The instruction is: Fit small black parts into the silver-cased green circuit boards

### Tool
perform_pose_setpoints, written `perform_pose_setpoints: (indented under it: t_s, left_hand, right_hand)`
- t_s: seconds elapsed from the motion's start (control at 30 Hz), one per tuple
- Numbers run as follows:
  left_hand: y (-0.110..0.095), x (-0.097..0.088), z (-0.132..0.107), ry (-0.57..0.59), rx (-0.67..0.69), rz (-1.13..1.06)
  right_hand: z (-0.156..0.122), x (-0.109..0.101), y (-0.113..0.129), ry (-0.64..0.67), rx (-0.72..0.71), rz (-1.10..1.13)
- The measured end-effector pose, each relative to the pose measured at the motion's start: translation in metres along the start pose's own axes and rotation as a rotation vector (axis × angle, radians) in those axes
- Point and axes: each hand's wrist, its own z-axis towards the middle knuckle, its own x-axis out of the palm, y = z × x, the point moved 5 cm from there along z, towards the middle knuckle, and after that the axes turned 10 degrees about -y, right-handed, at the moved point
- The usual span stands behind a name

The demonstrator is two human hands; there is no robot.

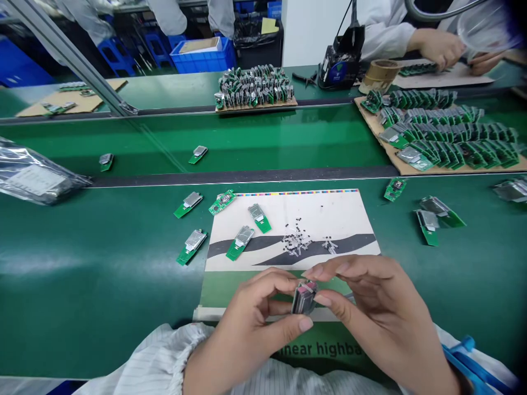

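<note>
Over the front of the printed sheet, my left hand (257,318) grips a small circuit board (303,298) with a grey metallic part between thumb and fingers. It is held on edge, and a pinkish patch shows at its top. From the other side my right hand (370,312) closes on the same board, index fingertip at the top edge and thumb at its side. Beyond the hands lie a loose pile of tiny black and silvery pieces (297,241) and a smaller cluster (330,245). Several green boards with grey modules, such as one board (240,243), lie left of the pile.
Upright rows of boards (457,131) stand on cardboard at right; another packed tray (255,88) sits at the back. A silvery bag (35,173) lies at left. More loose boards (428,226) are at right. Across the bench, a co-worker's hands (440,48) are near a tape roll (379,75).
</note>
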Motion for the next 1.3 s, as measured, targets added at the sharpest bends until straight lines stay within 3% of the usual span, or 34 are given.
perform_pose_setpoints:
  t_s: [0.27, 0.5, 0.87, 1.13, 1.3]
  left_hand:
    - [-0.005, -0.001, 0.000, 0.001, 0.094, 0.235]
    - [-0.024, 0.002, -0.001, 0.010, 0.334, 0.583]
    - [-0.028, 0.005, 0.000, 0.050, 0.354, 0.724]
    - [-0.018, 0.005, 0.002, 0.076, 0.216, 0.568]
    - [-0.019, 0.007, 0.002, 0.060, 0.254, 0.615]
  right_hand:
    - [0.002, 0.002, 0.002, -0.021, -0.022, -0.001]
    - [0.004, 0.004, 0.003, -0.022, -0.019, 0.012]
    - [0.004, 0.003, -0.002, 0.023, 0.081, 0.008]
    - [0.004, 0.002, -0.010, 0.031, 0.180, 0.026]
    - [0.003, 0.000, -0.007, 0.002, 0.135, -0.015]
